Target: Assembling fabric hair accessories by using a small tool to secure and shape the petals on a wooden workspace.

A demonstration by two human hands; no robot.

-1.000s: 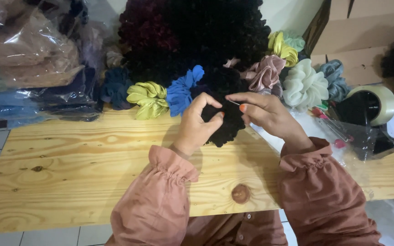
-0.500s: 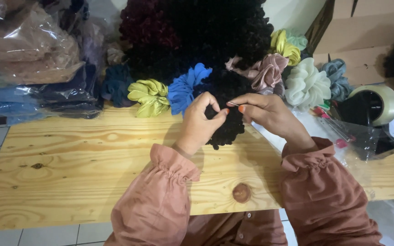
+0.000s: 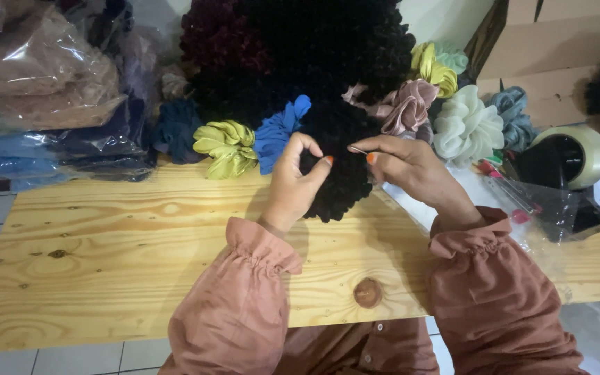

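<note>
Black scrunchie (image 3: 338, 167) still pinched by left hand (image 3: 293, 184); right hand (image 3: 411, 167) fingers now clamped on thin needle (image 3: 357, 148), slightly raised.

Surface: pale pine tabletop (image 3: 126, 264) with a dark knot.
Behind the knot: heaped scrunchies (image 3: 300, 62).
Left of heap: bagged fabric (image 3: 43, 90).
Right of heap: tape roll (image 3: 571, 156).

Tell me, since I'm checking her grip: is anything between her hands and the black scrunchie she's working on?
Nothing visible. The left hand rests against the black scrunchie, thumb and forefinger curled at its edge. The right hand pinches a thin needle-like item just above it; whether that hand touches the fabric is unclear.
</note>
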